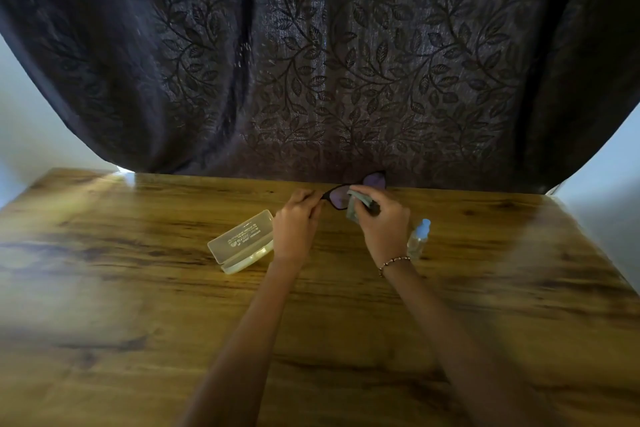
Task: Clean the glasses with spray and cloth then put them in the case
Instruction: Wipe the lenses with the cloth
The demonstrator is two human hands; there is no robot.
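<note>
Hands are busy over the shiny brown wooden table [138, 305]. The left hand [296, 224] is closed tight on one end of the black-framed glasses with purple-looking lenses [346, 192], near the hinge. It holds them up off the table, I think so they stay still and so the fingers keep off the lenses.

The right hand [382, 218] is pinched shut on a small grey-green cleaning cloth [356, 204]. The cloth is pressed against the lens closest to the left hand. The other lens sticks out past the cloth, up near the dark curtain with a leaf pattern [329, 62]. To me this looks like the wiping part of the job.

The small clear spray bottle with a pale blue cap [419, 239] stands on the table just beside the right wrist, which wears a beaded bracelet [394, 262]. It is close, so it would be easy to grab.

The see-through plastic glasses case [242, 241] lies on the table just beside the left hand. Its lid looks open, though I cannot be sure. It seems ready for the glasses. They are not in it yet.
</note>
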